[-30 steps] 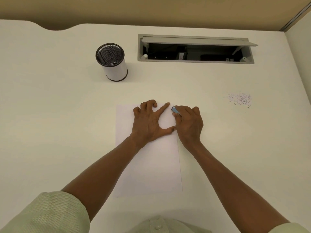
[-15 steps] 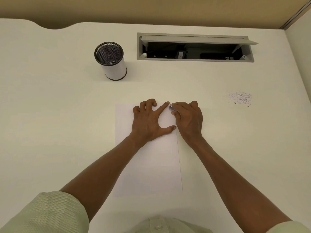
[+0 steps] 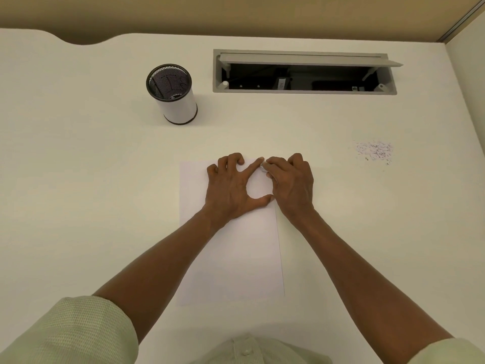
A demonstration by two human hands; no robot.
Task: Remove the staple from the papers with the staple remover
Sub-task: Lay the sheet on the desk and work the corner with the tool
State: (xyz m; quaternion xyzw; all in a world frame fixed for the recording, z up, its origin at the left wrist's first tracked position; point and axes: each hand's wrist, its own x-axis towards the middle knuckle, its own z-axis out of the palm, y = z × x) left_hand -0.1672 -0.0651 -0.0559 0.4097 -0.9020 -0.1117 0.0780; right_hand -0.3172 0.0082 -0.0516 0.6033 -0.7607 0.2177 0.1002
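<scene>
Mesh pen cup (image 3: 172, 93), dark-rimmed with a white sleeve, stands upright on the pale desk (image 3: 78, 179), well apart from the work. Nearer, the papers (image 3: 231, 258) lie flat. On their top part rests the left hand (image 3: 232, 189), fingers spread, forefinger and thumb stretched out towards the top right corner. Just beside it the right hand (image 3: 292, 185) is curled at that corner, its fingers closed around the staple remover (image 3: 263, 168), of which only a pale sliver shows between the fingertips; the staple itself is hidden under the fingers. Behind the hands an open cable hatch (image 3: 304, 72) is set in the desk. Far right lies a scatter of loose staples (image 3: 374, 151).
</scene>
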